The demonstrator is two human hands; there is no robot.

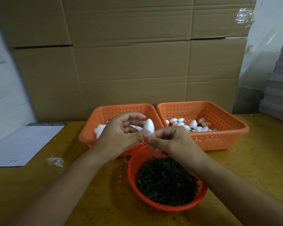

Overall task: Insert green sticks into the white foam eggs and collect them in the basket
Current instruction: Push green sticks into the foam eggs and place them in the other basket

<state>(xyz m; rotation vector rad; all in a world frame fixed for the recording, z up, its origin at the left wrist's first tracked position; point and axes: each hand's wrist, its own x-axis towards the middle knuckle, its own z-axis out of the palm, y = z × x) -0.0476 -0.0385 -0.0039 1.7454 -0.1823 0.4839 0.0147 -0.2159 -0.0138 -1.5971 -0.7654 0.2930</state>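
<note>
A wall of creased brown cardboard boxes [129,54] stands behind the yellow wooden table [252,168], whose worn top carries a lined notepad [24,142] at the far left and a smear of white foam crumbs [55,161] near it. Two rectangular orange baskets sit side by side at the back, both of perforated plastic: the left basket [104,113] holds plain foam eggs, and the right basket [227,132] holds eggs with dark stems showing among them, so it looks like the collecting one. Nearer the person is a round red basket [134,162] heaped with short, thin green sticks [167,180]. Above it the left hand [119,137] pinches the base of a smooth, matte white foam egg [148,126] between thumb and finger, pointed end up, while the right hand [168,141] has its fingertips bunched just below — a stick there is likely, though none is visible. To do this well, keep the egg steady, drive the stick straight along its long axis, and press gently — foam dents and crumbles easily.
</note>
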